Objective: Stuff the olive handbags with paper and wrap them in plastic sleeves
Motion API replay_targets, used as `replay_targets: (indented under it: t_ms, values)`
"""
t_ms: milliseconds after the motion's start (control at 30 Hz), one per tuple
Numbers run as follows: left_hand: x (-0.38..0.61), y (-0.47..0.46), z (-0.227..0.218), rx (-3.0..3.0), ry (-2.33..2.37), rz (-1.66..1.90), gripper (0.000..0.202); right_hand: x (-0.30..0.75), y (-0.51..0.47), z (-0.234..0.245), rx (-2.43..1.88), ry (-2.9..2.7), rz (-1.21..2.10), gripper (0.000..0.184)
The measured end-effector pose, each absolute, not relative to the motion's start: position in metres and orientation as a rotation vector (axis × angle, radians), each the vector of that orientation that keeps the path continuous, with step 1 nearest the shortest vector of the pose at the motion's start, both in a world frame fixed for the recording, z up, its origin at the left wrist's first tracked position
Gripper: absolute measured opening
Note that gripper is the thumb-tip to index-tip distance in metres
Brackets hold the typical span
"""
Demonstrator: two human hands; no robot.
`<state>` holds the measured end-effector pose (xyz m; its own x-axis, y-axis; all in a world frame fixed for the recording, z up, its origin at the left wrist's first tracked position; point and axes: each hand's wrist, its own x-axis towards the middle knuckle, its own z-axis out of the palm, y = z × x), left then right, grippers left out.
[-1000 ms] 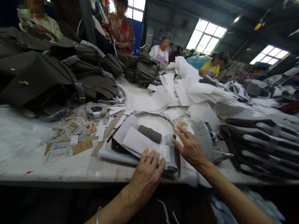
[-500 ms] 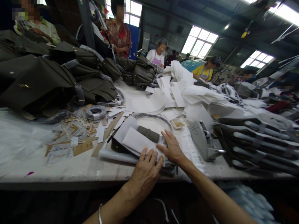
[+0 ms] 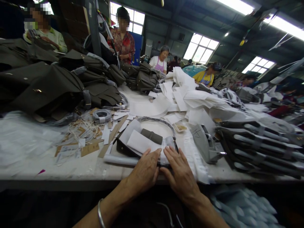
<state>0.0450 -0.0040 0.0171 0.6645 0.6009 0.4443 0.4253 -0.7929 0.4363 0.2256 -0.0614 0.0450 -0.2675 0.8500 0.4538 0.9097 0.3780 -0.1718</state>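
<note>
- My left hand (image 3: 146, 167) is touching the dark bag (image 3: 152, 136); whether it's grasping, I cannot tell.
- My right hand (image 3: 180, 169) is lying just beside, grip likewise unclear.

L hand (image 3: 145, 171) & R hand (image 3: 179, 172) close tog., fingers (image 3: 171, 155) fwd, forearms (image 3: 120, 194) angled in

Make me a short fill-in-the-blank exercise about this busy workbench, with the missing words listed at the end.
1. The silver bangle is worn on the person's ____ side.
2. The left hand and right hand both touch the ____ with the arched, wrapped handle.
3. Of these two hands, the ____ one is nearer the grey tape dispenser.
4. The co-worker in the purple apron wears a ____ top.

Missing words: left; handbag; right; white.
</note>
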Motion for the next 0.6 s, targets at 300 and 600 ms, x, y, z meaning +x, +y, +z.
replay_targets:
  t_ms: [300, 600]
  values:
    - [-0.008, 0.013, 0.05, 2.926, 0.842, 0.649, 0.063, 0.224, -0.062, 0.0, -1.415, -2.26, -0.571, 0.063]
    - [-0.07, 0.047, 0.045, 3.051, 1.177, 0.784, 0.073, 0.264, -0.032, 0.008, -1.374, -2.322, -0.545, 0.054]
